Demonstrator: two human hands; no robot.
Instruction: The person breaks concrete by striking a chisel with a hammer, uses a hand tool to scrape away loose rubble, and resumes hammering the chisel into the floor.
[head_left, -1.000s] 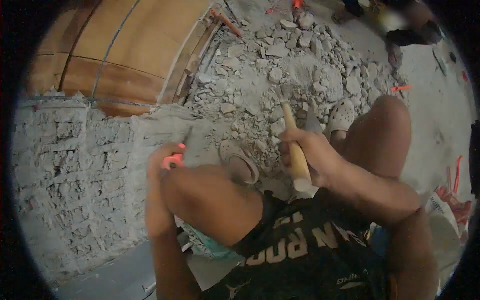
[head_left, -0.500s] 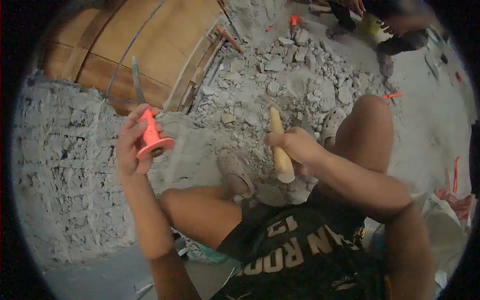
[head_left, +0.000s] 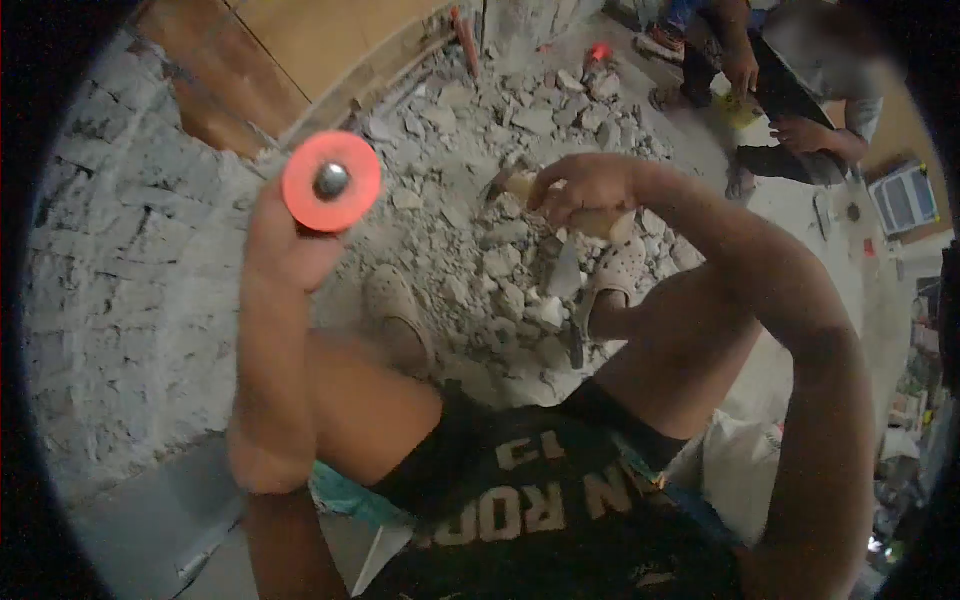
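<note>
Raised near the wall, my left hand (head_left: 295,250) is closed around a chisel (head_left: 332,182). The chisel's round orange guard and metal striking end face the camera; its blade is hidden behind them. Over the rubble, my right hand (head_left: 590,188) is wrapped round the wooden handle of a hammer (head_left: 604,224), which lies roughly level. The hammer's head end, left of the fingers, is blurred against the debris. Below that hand a pointed grey blade (head_left: 566,270) stands among the stones beside my shoe.
Broken rubble (head_left: 480,240) covers the floor between my feet. A chipped wall (head_left: 130,290) rises at the left, with wooden panels (head_left: 330,40) above. Another person (head_left: 790,90) crouches at the upper right. A white sack (head_left: 740,470) is beside my right leg.
My left hand has risen, and the chisel's guard has turned toward the camera. My right hand has moved up over the rubble, tilting the hammer from upright to nearly level. The view has shifted right.
</note>
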